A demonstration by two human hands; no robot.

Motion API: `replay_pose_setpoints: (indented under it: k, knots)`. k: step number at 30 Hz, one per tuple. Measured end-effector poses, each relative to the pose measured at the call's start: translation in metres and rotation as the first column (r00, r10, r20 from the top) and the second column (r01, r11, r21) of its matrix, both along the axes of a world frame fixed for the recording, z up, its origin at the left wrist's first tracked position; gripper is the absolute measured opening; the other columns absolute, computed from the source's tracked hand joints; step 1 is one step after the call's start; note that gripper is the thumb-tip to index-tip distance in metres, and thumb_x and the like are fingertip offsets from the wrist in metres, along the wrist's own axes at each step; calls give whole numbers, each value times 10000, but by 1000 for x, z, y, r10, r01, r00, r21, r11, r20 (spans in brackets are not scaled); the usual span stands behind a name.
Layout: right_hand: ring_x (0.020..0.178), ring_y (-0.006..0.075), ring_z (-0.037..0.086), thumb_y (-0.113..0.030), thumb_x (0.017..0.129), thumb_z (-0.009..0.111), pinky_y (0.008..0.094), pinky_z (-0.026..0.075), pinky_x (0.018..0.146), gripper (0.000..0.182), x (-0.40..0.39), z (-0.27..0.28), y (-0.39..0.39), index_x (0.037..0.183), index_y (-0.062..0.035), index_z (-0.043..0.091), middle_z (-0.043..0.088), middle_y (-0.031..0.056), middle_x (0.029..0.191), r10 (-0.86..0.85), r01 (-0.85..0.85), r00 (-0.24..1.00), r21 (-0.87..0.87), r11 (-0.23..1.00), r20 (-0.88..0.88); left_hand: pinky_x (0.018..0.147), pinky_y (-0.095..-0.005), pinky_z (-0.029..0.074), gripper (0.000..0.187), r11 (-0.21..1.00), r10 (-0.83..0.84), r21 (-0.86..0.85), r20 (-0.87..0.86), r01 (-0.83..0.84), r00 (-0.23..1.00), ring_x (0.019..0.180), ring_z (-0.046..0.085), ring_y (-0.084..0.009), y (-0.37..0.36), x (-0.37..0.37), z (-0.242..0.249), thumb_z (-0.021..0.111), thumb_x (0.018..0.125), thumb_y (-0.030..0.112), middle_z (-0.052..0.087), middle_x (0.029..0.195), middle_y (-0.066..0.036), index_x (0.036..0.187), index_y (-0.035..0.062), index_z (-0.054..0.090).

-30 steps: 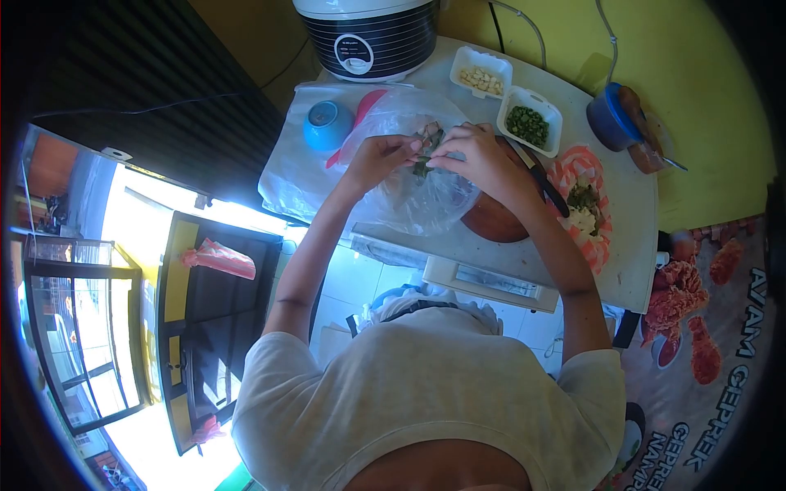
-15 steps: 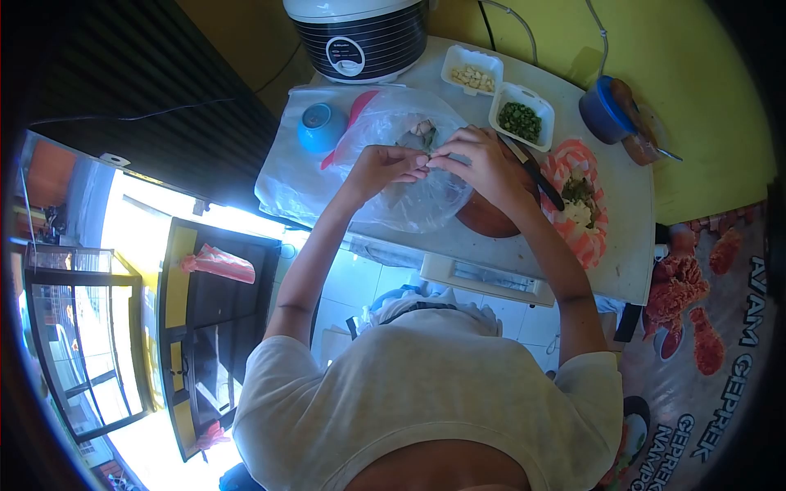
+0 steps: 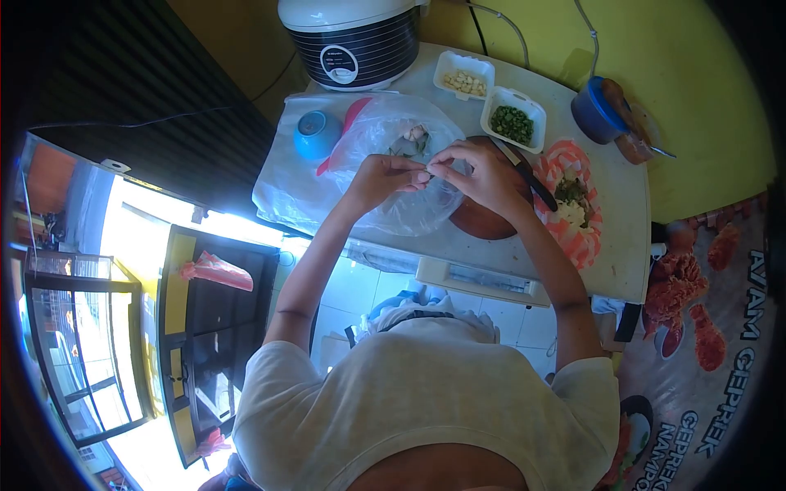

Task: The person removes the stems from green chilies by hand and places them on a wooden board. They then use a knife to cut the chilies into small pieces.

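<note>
My left hand (image 3: 383, 177) and my right hand (image 3: 483, 173) meet fingertip to fingertip above a clear plastic bag (image 3: 385, 204) on the white counter (image 3: 622, 254). Both pinch one small pale item between their fingertips; it is too small to identify. Greenish and pale scraps (image 3: 411, 141) lie in the bag just beyond the fingers. Under my right hand is a round brown cutting board (image 3: 483, 222), with a black-handled knife (image 3: 534, 183) lying across it.
A rice cooker (image 3: 354, 41) stands at the back. Beside it are a white tray of pale pieces (image 3: 463, 80), a white tray of chopped greens (image 3: 514, 124), a blue bowl (image 3: 316, 132) and a blue container (image 3: 594, 111). A pink-patterned plate with food (image 3: 575, 204) sits right of the board.
Both hands have drawn slightly toward me, away from the scraps in the bag, and their fingertips have closed together on a small pale item.
</note>
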State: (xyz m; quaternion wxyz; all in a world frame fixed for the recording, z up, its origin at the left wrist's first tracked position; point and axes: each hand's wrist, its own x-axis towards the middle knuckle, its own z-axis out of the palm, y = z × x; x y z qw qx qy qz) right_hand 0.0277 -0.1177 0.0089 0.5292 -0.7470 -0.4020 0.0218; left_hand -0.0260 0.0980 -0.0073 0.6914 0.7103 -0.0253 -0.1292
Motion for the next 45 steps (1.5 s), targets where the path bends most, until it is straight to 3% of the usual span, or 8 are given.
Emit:
replay_pose_setpoints:
  k: [4,6,10,12,18,22,38,45]
  knots:
    - [840,104,648,-181,877,733,266,474,749,176,10,-16,-13,992,-49,756,715,48,887,52,-70,978,-82,994,-203,807,-268,580,303,998,-62,-30,-35,61,997,849,701,-152,-1,0,1,737,894,197,723,937,-105,1105,-20,713]
    - [853,85,631,-218,880,734,242,469,792,230,11,-21,-16,1019,-36,753,717,50,960,142,-150,864,23,988,-483,810,-269,580,319,987,-153,-59,-68,149,986,840,701,-150,-1,1,1,744,889,210,723,936,-104,1104,-23,711]
    - [854,80,624,-217,883,736,231,470,810,265,2,-16,-20,1039,-3,740,714,58,981,220,-158,719,153,976,-660,812,-268,580,341,970,-237,-74,-83,231,968,851,700,-149,-2,3,5,750,885,230,723,941,-106,1102,-31,708]
    - [870,82,624,-216,894,730,236,473,804,271,-2,-8,-22,1041,12,734,711,59,966,84,-40,833,92,995,-547,821,-270,577,357,981,-155,-123,-62,147,986,869,701,-154,-6,5,3,740,894,232,721,957,-111,1119,-41,697]
    - [913,92,618,-167,912,706,236,454,860,236,-3,-6,-28,1055,21,713,690,24,914,-59,229,834,246,942,-549,839,-259,573,372,989,-77,-125,-1,76,997,900,705,-153,-15,15,-5,718,911,216,720,1015,-104,1184,-30,663]
    - [798,63,567,-175,877,748,222,385,685,195,-2,-7,-38,1007,-31,759,689,11,888,-137,162,953,73,984,-270,861,-260,567,341,983,47,-181,36,-40,998,924,701,-155,-22,13,-7,696,927,179,716,1026,-103,1193,-30,657]
    - [758,72,521,-163,819,805,214,409,678,194,-8,-19,-31,983,-63,779,601,15,886,-114,171,974,305,937,-198,880,-286,568,315,971,78,-232,104,-52,992,944,692,-160,-41,9,-3,678,931,109,700,1086,-111,1204,-43,637]
    - [800,105,532,-112,773,822,234,437,698,196,-14,-10,-39,966,-103,789,530,23,847,-433,362,871,295,884,232,864,-255,559,375,927,186,-335,21,-168,982,946,677,-138,-71,5,0,721,911,168,697,1066,-106,1191,-65,630]
